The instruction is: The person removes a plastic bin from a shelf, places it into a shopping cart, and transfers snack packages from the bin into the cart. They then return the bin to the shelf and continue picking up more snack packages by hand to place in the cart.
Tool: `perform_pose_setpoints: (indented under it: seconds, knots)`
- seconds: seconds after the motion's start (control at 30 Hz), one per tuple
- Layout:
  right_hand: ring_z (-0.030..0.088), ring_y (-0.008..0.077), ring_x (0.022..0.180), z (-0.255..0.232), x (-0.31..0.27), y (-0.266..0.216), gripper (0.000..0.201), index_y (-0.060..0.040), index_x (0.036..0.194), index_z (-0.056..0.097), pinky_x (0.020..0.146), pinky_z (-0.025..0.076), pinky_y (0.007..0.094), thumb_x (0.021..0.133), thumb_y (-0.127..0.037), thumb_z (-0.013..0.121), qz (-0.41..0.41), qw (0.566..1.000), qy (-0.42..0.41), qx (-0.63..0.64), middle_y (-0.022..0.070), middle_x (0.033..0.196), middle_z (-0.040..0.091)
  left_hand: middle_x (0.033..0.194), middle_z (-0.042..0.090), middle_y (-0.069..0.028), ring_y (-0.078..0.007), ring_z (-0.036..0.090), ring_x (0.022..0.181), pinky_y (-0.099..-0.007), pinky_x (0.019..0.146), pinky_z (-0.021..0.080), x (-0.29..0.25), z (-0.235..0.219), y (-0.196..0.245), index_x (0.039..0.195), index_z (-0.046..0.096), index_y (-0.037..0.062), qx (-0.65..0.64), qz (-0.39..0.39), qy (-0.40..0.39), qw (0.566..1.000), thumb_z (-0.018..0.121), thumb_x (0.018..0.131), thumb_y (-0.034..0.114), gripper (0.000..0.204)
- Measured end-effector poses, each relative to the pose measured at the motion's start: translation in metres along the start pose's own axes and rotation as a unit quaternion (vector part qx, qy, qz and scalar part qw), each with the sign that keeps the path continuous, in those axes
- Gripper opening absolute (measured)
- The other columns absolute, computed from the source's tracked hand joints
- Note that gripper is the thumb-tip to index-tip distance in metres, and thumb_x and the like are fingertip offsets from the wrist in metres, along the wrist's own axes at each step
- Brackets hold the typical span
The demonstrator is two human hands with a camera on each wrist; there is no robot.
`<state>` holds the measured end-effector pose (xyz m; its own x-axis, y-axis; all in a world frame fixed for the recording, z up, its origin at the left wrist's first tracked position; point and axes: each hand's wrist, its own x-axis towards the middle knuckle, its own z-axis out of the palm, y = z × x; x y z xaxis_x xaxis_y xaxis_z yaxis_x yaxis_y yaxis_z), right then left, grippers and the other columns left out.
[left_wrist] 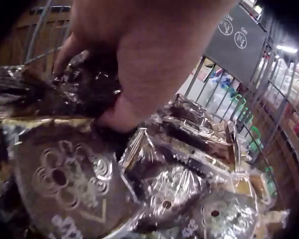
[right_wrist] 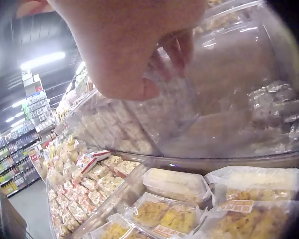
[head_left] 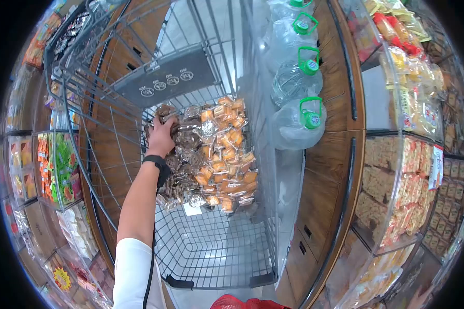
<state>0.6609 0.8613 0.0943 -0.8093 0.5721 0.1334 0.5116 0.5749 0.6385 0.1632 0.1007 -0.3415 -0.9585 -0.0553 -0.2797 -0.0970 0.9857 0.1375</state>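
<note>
My left hand (head_left: 162,135) reaches into a wire shopping cart (head_left: 211,252), onto the far-left top of a pile of snack packets (head_left: 211,159). In the left wrist view the left hand (left_wrist: 139,50) has its thumb and fingers dug in around a dark foil packet (left_wrist: 84,89); silver-brown packets (left_wrist: 65,179) lie under it. My right hand (right_wrist: 129,40) is at a display bin, thumb and fingers pinching the edge of a clear plastic lid (right_wrist: 174,104). Bagged snacks (right_wrist: 174,184) lie below it.
Large water bottles with green caps (head_left: 301,77) stand along the cart's right side. A grey sign panel (head_left: 165,80) hangs on the cart's far end. Snack shelves (head_left: 56,165) line the left and clear-fronted bins (head_left: 397,180) the right. The cart's near floor is bare wire.
</note>
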Motion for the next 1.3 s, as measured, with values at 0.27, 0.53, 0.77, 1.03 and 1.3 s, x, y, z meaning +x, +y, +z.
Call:
perform_pose_setpoints:
  seconds: [0.27, 0.53, 0.77, 1.03, 1.3]
  knots:
    - [0.042, 0.0325, 0.142, 0.109, -0.031, 0.055, 0.067, -0.0013, 0.154, 0.031, 0.118, 0.03, 0.0385, 0.093, -0.004, 0.058, 0.09, 0.96, -0.022, 0.263, 0.0211, 0.151, 0.046, 0.12, 0.061, -0.0177, -0.0433, 0.053, 0.117, -0.0456, 0.101, 0.045, -0.061, -0.033, -0.034, 0.109, 0.061, 0.0134, -0.2, 0.05, 0.12, 0.971, 0.074, 0.064, -0.004, 0.05]
    - [0.052, 0.031, 0.13, -0.024, -0.011, -0.048, 0.065, -0.0003, 0.147, 0.042, 0.112, 0.037, 0.0399, 0.085, 0.001, 0.062, 0.123, 0.88, -0.05, 0.455, 0.0185, 0.138, 0.054, 0.128, 0.058, -0.0113, -0.028, 0.066, 0.104, -0.0454, 0.082, 0.062, -0.283, -0.234, 0.146, 0.123, 0.047, 0.0173, -0.763, -0.048, -0.246, 0.596, 0.069, 0.072, -0.019, 0.067]
    - [0.052, 0.0219, 0.131, -0.148, -0.034, -0.039, 0.054, -0.0036, 0.146, 0.044, 0.11, 0.041, 0.0356, 0.095, -0.009, 0.062, 0.001, 0.531, -0.135, 0.837, 0.0094, 0.144, 0.051, 0.139, 0.049, -0.0222, -0.0398, 0.058, 0.122, -0.051, 0.093, 0.056, -0.42, -0.323, 0.314, 0.12, 0.042, 0.0182, -0.734, 0.116, -0.537, 0.4, 0.073, 0.075, -0.012, 0.063]
    - [0.06, 0.0246, 0.102, -0.225, -0.07, -0.049, 0.038, -0.0026, 0.133, 0.055, 0.088, 0.052, 0.0364, 0.101, -0.023, 0.061, -0.13, 0.535, -0.155, 0.82, 0.0136, 0.112, 0.058, 0.132, 0.053, -0.0085, -0.0231, 0.059, 0.122, -0.0366, 0.098, 0.052, -0.452, -0.333, 0.411, 0.125, 0.045, 0.0117, -0.553, 0.232, -0.68, 0.422, 0.074, 0.07, -0.016, 0.068]
    - [0.065, 0.0207, 0.075, -0.175, -0.033, -0.05, 0.024, 0.0016, 0.111, 0.06, 0.068, 0.054, 0.0332, 0.102, -0.021, 0.06, 0.209, 0.589, -0.014, 0.78, 0.009, 0.088, 0.063, 0.131, 0.056, -0.0176, -0.0381, 0.061, 0.121, -0.0533, 0.096, 0.057, -0.386, -0.295, 0.522, 0.126, 0.042, 0.0113, -0.454, 0.28, -0.72, 0.443, 0.077, 0.069, -0.015, 0.072]
